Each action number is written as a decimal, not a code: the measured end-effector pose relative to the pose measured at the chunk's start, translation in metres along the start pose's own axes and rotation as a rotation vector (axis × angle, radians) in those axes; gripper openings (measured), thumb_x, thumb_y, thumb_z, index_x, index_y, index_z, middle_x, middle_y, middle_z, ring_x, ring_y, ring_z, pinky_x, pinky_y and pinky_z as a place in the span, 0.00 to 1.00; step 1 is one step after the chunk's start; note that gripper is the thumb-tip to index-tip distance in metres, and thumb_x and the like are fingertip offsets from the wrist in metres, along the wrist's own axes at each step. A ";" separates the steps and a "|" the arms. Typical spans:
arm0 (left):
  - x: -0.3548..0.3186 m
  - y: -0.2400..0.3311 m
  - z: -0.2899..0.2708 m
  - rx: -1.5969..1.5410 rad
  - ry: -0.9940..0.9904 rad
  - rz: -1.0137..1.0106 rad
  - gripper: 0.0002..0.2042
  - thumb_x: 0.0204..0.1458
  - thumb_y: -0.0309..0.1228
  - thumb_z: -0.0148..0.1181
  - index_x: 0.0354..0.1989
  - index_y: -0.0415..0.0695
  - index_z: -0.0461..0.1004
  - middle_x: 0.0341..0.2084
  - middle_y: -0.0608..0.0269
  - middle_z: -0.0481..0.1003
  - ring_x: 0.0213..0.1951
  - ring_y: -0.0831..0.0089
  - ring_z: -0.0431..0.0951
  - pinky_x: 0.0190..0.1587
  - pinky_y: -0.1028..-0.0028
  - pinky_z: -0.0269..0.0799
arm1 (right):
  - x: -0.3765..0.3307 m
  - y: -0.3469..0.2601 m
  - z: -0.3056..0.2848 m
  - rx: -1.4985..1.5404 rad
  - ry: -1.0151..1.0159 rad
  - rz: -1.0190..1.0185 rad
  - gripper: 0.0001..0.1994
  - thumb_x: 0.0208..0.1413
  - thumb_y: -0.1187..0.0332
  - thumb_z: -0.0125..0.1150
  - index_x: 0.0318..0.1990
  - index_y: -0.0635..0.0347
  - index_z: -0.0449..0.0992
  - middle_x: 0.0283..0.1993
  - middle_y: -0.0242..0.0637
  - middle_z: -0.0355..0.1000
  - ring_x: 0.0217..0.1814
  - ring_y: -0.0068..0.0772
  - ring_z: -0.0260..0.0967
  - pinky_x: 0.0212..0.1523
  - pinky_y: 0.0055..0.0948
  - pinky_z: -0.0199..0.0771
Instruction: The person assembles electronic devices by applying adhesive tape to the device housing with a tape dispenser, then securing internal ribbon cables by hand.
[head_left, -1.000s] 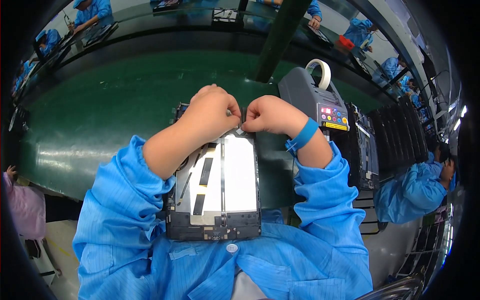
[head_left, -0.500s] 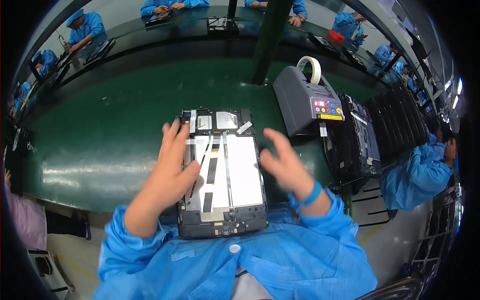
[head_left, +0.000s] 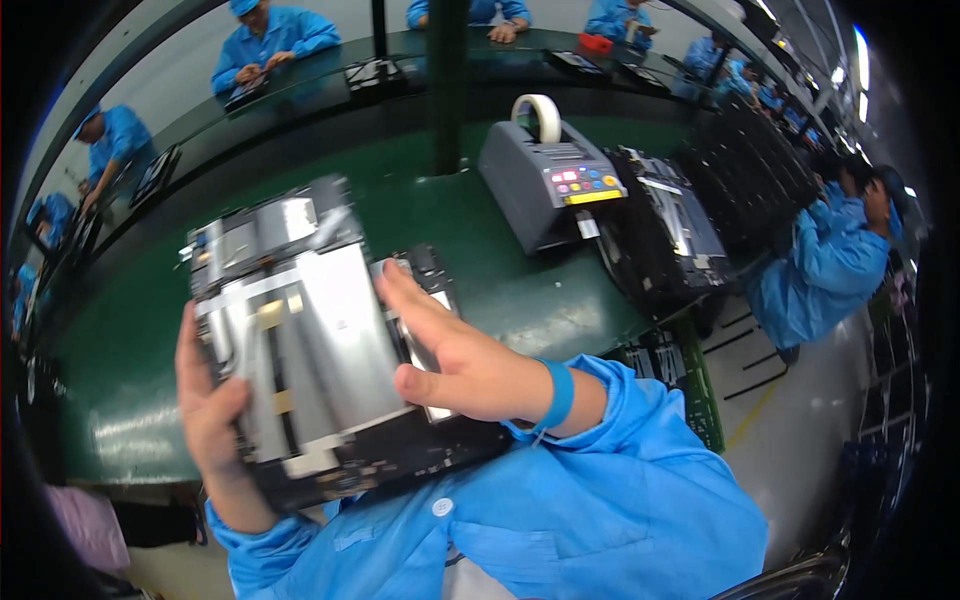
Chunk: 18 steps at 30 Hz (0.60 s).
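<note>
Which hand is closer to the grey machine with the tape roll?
Right. The right hand is at the right edge of the flat device, below and left of the grey machine in the picture; the left hand is farther away, at the device's left edge.

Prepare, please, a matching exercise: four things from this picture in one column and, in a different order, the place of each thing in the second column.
Things
1. flat black-framed device with silver panels
2. grey box-shaped machine with lit buttons
3. round off-white tape roll
4. flat blue wristband

Places
A. around the wrist of the right hand
B. on top of the grey machine
C. between the left hand and the right hand
D. on the green table, right of the dark green upright post

Right pairs: 1-C, 2-D, 3-B, 4-A
</note>
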<state>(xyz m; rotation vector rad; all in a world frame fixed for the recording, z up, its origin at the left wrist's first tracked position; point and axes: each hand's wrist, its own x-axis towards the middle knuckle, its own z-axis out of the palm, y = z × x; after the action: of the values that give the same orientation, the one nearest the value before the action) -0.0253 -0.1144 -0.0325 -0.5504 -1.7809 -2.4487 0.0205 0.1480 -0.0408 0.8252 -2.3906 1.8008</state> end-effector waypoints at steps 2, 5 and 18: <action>0.005 0.008 -0.025 -0.073 0.053 -0.003 0.42 0.38 0.24 0.54 0.67 0.36 0.46 0.60 0.42 0.58 0.58 0.55 0.65 0.62 0.63 0.59 | -0.010 0.013 -0.013 -0.215 0.260 -0.060 0.35 0.57 0.57 0.56 0.67 0.63 0.49 0.72 0.53 0.37 0.76 0.46 0.30 0.70 0.38 0.34; 0.014 -0.009 -0.133 -0.035 0.092 -0.029 0.38 0.42 0.19 0.48 0.67 0.38 0.46 0.60 0.42 0.58 0.58 0.56 0.65 0.61 0.65 0.61 | -0.031 0.035 -0.049 -0.205 0.912 0.122 0.26 0.49 0.64 0.64 0.55 0.63 0.65 0.54 0.45 0.62 0.57 0.40 0.59 0.57 0.35 0.59; 0.058 -0.042 -0.223 1.597 0.045 -0.040 0.27 0.40 0.20 0.55 0.55 0.38 0.67 0.44 0.57 0.71 0.49 0.70 0.71 0.49 0.73 0.68 | -0.061 0.087 -0.142 0.250 1.055 0.436 0.10 0.56 0.63 0.58 0.28 0.59 0.76 0.21 0.27 0.69 0.20 0.16 0.63 0.21 0.17 0.59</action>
<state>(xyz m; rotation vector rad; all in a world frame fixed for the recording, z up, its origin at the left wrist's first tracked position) -0.1451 -0.2993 -0.1120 -0.2159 -2.8063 -0.4158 -0.0042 0.3165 -0.0919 -0.6094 -1.6871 1.9373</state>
